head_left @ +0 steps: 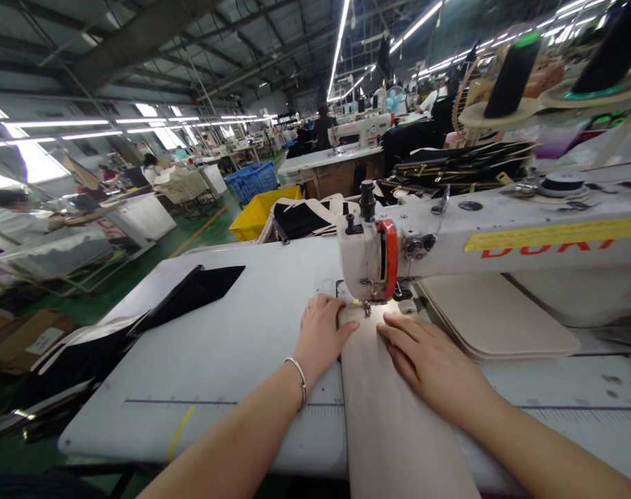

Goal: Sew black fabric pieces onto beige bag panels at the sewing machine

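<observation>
A long beige fabric panel (383, 416) runs from the front edge of the table up to the presser foot (367, 310) of a white sewing machine (362, 256). My left hand (323, 329), with a bracelet on the wrist, grips the panel's left edge beside the foot, thumb on top and fingers curled. Flat on the panel's right side lies my right hand (430, 360), fingers stretched towards the needle area. A lamp lights the fabric there. The panel's lower end is out of view.
Stacked beige panels (503, 315) lie under the machine arm. Black pieces with zippers (185, 305) hang over the table's left edge. Behind the table stand a yellow crate (258, 215) and a blue basket (252, 181). Thread cones (513, 76) rise at right; other people work farther off.
</observation>
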A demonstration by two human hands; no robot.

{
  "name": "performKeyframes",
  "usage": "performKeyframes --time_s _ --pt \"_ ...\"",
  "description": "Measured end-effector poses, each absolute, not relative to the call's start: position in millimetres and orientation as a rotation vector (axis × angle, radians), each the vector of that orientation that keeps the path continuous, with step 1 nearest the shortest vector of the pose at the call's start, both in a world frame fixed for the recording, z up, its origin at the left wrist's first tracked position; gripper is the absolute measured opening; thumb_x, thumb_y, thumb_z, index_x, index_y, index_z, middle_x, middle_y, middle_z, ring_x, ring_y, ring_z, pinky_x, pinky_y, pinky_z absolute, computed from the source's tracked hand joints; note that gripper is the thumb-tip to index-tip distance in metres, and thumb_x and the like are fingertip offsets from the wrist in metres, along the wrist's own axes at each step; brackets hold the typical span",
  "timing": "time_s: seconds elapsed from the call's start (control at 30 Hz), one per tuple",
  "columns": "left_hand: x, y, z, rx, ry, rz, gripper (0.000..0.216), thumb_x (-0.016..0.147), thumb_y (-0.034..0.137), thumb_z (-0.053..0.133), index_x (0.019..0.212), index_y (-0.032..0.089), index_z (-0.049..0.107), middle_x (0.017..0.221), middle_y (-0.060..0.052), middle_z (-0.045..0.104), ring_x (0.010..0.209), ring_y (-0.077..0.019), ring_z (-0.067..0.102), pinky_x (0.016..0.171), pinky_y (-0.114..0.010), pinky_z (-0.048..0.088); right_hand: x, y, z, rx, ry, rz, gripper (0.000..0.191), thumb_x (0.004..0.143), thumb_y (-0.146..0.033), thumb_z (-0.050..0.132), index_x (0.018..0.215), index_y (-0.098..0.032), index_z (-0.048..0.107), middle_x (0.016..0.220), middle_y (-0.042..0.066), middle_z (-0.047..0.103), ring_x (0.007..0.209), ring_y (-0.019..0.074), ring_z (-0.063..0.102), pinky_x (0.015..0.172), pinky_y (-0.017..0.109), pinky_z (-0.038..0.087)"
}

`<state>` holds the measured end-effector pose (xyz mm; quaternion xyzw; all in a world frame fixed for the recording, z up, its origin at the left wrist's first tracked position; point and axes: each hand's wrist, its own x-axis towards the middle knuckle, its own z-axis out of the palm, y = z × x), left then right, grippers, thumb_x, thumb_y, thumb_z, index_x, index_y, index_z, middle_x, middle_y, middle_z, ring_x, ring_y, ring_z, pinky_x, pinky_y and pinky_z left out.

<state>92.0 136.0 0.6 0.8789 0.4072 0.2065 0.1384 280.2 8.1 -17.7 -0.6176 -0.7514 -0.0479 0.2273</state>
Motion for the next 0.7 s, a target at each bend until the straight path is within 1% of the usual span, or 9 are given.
performKeyframes --time_s 0.07,0.13,0.23,0.37,0.53,0.63,0.7 --pt "95 152 4 2.485 1.249 0.499 0.029 0.08 0.037 0.07 0.101 0.019 0.064 0.103 -0.007 0.06 0.106 -0.0253 0.055 0.092 -0.038 0.044 281 8 -18 -1.704 -2.07 -0.132 0.036 0.096 -0.027 0.044 0.13 -0.024 0.053 0.134 0.007 0.053 0.122 0.0233 0.049 0.105 0.044 0.041" --pt "99 165 7 2.449 1.268 0.394 0.024 0.077 0.037 0.072 0.089 0.017 0.065 0.094 -0.006 0.062 0.097 -0.024 0.057 0.083 -0.034 0.045 282 7 -19 -1.708 -2.074 -0.124 0.037 0.096 -0.029 0.044 0.132 -0.025 0.052 0.134 0.007 0.053 0.122 0.0239 0.049 0.104 0.045 0.041" --pt "106 175 8 2.434 1.292 0.342 0.021 0.078 0.036 0.07 0.08 0.016 0.066 0.085 -0.006 0.064 0.089 -0.0228 0.059 0.075 -0.031 0.044 282 8 -19 -1.717 -2.075 -0.118 0.038 0.097 -0.03 0.043 0.133 -0.025 0.051 0.135 0.007 0.053 0.122 0.0239 0.05 0.104 0.045 0.042" --pt "112 173 3 2.442 1.344 0.376 0.019 0.085 0.032 0.061 0.077 0.015 0.065 0.081 -0.007 0.065 0.086 -0.022 0.06 0.075 -0.031 0.043 282 8 -18 -1.717 -2.077 -0.121 0.038 0.096 -0.029 0.043 0.133 -0.025 0.051 0.135 0.008 0.053 0.12 0.0245 0.052 0.102 0.045 0.043" --pt "115 169 -2 2.458 1.388 0.418 0.02 0.088 0.03 0.057 0.077 0.015 0.064 0.086 -0.009 0.065 0.088 -0.0227 0.06 0.077 -0.033 0.042 282 10 -19 -1.733 -2.08 -0.107 0.039 0.097 -0.029 0.041 0.134 -0.025 0.05 0.137 0.008 0.051 0.12 0.0247 0.051 0.102 0.046 0.042" --pt "114 168 -2 2.483 1.38 0.441 0.02 0.086 0.035 0.06 0.082 0.016 0.064 0.091 -0.01 0.065 0.091 -0.0233 0.059 0.079 -0.033 0.042 282 11 -20 -1.732 -2.079 -0.1 0.039 0.097 -0.029 0.042 0.134 -0.026 0.05 0.136 0.008 0.052 0.121 0.0249 0.05 0.102 0.046 0.042" --pt "112 167 0 2.513 1.373 0.437 0.025 0.083 0.041 0.064 0.084 0.016 0.064 0.093 -0.01 0.065 0.093 -0.0246 0.059 0.079 -0.034 0.042 282 11 -20 -1.726 -2.075 -0.106 0.039 0.096 -0.029 0.042 0.134 -0.026 0.05 0.135 0.008 0.052 0.121 0.0247 0.05 0.102 0.046 0.042"
